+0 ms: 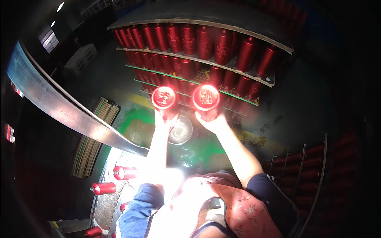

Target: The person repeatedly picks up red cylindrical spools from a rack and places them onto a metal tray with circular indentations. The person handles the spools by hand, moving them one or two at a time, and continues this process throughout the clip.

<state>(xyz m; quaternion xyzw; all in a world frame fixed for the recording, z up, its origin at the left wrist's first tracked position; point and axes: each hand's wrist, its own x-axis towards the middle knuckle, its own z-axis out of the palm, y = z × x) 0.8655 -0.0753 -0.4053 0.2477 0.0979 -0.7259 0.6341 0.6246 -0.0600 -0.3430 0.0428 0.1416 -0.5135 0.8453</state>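
Note:
My left hand (162, 119) is wrapped round the lower part of a shiny red bottle (164, 98), whose round embossed end faces up at me. A matching red bottle (206, 98) is in my right hand (215, 124), a short way to the right and apart from the first. Both arms reach forward toward a rack of similar red bottles (188, 39). Glare washes out parts of my hands and the bottle ends, so some fingers are hidden.
Ahead stands the rack with several board shelves (206, 61). A curved metal rail (79, 115) sweeps along the left. Red bottles (104, 188) lie on a belt (104, 210) at lower left. Stacked boards (93, 139) lean beyond the rail; another loaded rack (305, 170) is at right.

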